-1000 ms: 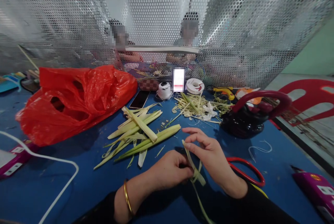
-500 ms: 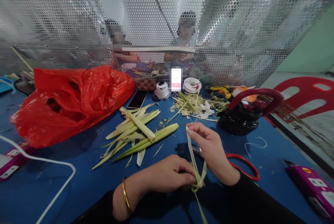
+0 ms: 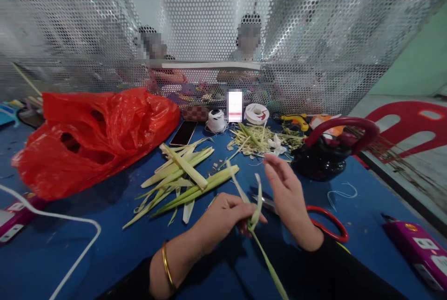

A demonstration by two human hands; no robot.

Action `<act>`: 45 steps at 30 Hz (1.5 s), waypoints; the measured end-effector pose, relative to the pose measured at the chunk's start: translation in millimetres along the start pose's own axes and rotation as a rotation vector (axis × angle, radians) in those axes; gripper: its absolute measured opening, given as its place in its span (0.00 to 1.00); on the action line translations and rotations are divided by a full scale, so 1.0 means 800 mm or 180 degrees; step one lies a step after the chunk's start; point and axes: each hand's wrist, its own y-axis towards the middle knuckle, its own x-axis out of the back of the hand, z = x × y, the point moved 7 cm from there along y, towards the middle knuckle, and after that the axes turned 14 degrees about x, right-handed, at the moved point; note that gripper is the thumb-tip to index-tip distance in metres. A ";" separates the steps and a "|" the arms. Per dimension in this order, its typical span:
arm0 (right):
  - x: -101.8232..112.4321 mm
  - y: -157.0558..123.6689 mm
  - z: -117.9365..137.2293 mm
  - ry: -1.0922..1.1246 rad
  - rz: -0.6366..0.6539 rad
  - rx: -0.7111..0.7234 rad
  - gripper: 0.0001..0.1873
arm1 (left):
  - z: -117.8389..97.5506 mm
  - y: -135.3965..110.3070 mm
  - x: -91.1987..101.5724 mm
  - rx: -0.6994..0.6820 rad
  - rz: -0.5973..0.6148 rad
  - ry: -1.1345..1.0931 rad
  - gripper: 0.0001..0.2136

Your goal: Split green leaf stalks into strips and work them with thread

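My left hand (image 3: 223,218) is closed in a pinch on a pale green leaf strip (image 3: 254,211), holding it at a bend so that two ends stick up and a long tail trails down toward me. My right hand (image 3: 284,193) hovers just right of the strip with its fingers stretched out and apart, holding nothing. A gold bangle sits on my left wrist. Just beyond my hands lies a pile of green leaf strips (image 3: 181,176) on the blue table (image 3: 104,239).
Red-handled scissors (image 3: 324,225) lie under my right wrist. A red plastic bag (image 3: 94,132) fills the left side, a dark basket with a maroon handle (image 3: 331,151) the right. Phone (image 3: 185,132), thread spools, leaf scraps (image 3: 261,141), white cable, perforated metal screen with two people behind.
My right hand has let go of the strip's upper end and opened, moving up and to the right. My left hand has kept its pinch and lifted the bent strip slightly.
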 end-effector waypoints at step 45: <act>-0.037 -0.043 -0.003 -0.0053 0.0905 -0.0579 0.17 | -0.022 -0.023 0.017 -0.1183 -0.1557 0.1514 0.09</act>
